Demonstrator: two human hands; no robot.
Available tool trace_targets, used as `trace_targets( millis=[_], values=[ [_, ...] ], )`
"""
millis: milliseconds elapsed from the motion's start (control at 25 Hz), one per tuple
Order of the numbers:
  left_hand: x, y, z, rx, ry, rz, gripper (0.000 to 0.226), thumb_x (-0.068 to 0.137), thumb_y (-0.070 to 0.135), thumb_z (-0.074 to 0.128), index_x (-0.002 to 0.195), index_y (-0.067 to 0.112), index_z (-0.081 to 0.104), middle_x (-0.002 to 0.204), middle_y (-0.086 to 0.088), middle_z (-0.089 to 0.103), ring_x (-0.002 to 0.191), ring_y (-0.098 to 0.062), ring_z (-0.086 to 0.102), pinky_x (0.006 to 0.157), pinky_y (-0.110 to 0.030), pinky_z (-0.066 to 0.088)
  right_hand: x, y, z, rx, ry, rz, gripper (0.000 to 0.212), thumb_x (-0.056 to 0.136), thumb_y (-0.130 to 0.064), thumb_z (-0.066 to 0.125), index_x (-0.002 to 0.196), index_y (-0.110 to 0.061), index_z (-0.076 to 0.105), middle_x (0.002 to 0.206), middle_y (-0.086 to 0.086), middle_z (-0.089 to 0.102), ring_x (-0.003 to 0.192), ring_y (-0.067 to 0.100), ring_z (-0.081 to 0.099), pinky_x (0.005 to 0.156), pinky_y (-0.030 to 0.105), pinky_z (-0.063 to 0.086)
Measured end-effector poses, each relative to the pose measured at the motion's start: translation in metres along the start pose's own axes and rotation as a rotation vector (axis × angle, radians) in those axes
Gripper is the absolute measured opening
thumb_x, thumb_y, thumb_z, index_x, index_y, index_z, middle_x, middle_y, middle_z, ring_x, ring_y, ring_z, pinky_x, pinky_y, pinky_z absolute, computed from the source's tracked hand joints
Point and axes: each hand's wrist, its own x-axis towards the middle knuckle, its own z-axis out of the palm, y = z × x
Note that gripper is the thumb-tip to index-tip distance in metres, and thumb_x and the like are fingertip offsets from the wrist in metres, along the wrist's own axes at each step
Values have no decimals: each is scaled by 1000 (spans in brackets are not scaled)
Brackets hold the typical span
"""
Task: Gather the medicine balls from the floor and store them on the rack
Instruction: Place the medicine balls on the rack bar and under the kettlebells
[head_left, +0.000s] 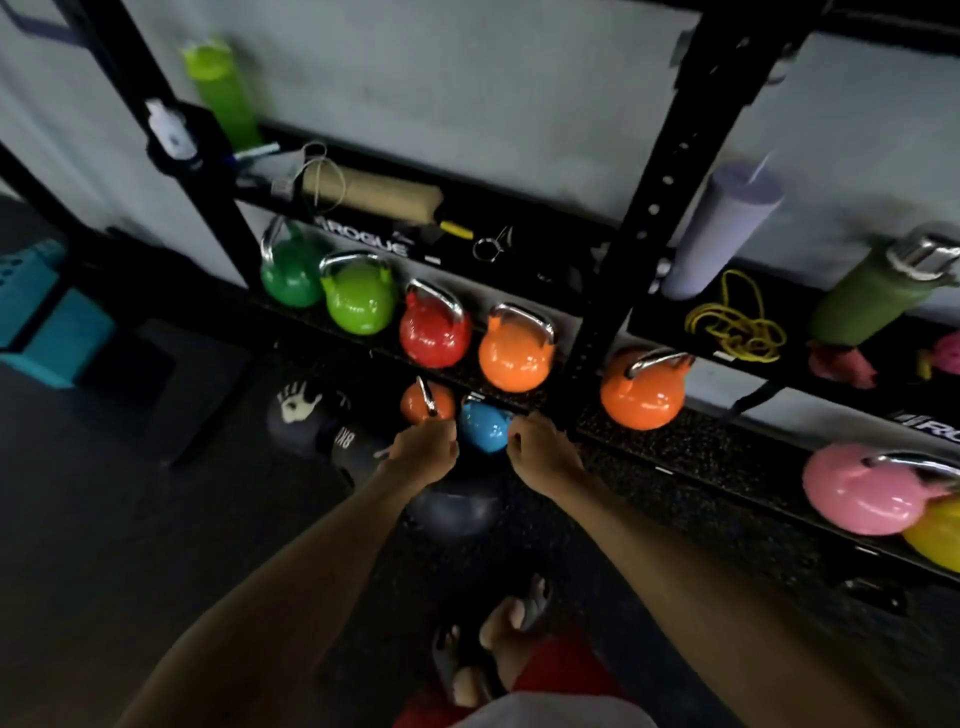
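On the floor, medicine ball lies beneath left hand, right hand; grip unclear.

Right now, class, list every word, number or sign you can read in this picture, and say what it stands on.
"ROGUE": on the upper shelf rail.
"RO", cut off at the frame edge: on the lower right rail.
"8K", upside down, next letter blurred: on the dark medicine ball.
Handprint logo beside it: no words.
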Motion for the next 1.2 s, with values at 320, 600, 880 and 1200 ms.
trace_targets(
  millis=[320,600,880,1200],
  values=[
    [16,-61,67,-15,-305,-159,37,102,30,45,133,11,52,128,-16,62,115,-36,60,91,-41,48,34,19,87,32,-280,111,29,100,-22,45,122,-10,59,127,18,58,117,37,57,97,44,49],
    [69,-83,119,-226,-460,-277,37,101,30,46,129,9,57,122,-18,65,110,-36,63,95,-46,52,77,47,157,51,-369,169,28,102,-21,47,119,-4,61,120,24,62,113,39,60,89,43,48],
    [125,-157,220,-386,-604,-431,29,97,36,52,119,20,60,115,-12,66,102,-31,66,93,-49,54,110,95,279,207,-452,409,23,98,-14,54,116,-4,63,111,22,68,103,36,65,86,44,54],
    [229,-249,351,-666,-519,-770,36,104,28,48,135,10,50,120,-17,62,93,-29,69,80,-46,61,170,194,440,414,-347,750,32,99,-34,54,119,-9,59,115,22,66,106,38,65,84,45,53]
  ],
)
